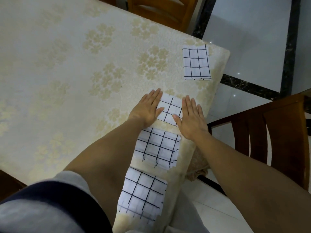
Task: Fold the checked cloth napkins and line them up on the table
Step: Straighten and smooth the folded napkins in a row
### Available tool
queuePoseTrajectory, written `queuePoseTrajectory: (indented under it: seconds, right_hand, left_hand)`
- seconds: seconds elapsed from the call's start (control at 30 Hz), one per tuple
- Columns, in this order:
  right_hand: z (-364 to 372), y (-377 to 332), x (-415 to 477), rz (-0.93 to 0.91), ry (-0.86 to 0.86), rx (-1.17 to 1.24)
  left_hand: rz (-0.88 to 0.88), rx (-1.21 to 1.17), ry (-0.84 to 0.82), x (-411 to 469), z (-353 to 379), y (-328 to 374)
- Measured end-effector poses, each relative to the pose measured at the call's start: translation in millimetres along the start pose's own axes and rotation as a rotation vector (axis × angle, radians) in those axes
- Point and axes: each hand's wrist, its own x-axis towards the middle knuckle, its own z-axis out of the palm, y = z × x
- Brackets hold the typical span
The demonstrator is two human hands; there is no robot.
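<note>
Floral cream tablecloth (67, 64), my left hand (148, 108) and right hand (191, 118) flat, fingers straight, pressing a folded checked napkin (170, 108), far napkin (196, 63) at 1 o'clock, third napkin (158, 148) and nearest napkin (144, 194) at 6 o'clock.

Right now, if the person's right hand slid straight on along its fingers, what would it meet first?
The right hand would probably meet the far folded white black-checked cloth napkin, near its left corner, though it might miss.

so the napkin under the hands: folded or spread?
Folded. The napkin is a small rectangle like the far napkin; left hand and right hand lie flat on it.
</note>
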Motion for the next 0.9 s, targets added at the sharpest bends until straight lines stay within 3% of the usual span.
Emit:
queuePoseTrajectory:
  seconds: [0.13,0.27,0.47,0.67,0.77,0.9]
  right_hand:
    - [-2,8,-5,0.009,-0.024,0.001]
    - [-16,3,-5,0.029,-0.063,0.049]
    - [-43,14,24,0.033,0.184,0.217]
    - [-69,32,84,0.066,0.209,0.182]
    - [-73,31,110,0.055,0.242,0.090]
    - [-79,23,137,0.114,0.278,0.068]
  left_hand:
    - [-0.122,0.065,-0.047,-11,-7,-15]
    - [-0.117,0.053,-0.125,-10,-20,-16]
    - [-0.103,0.051,0.133,26,-57,-6]
    - [-0.089,-0.001,0.057,108,-82,31]
    - [-0.139,-0.135,0.044,141,-79,46]
    - [-0.269,-0.567,0.160,164,-73,59]
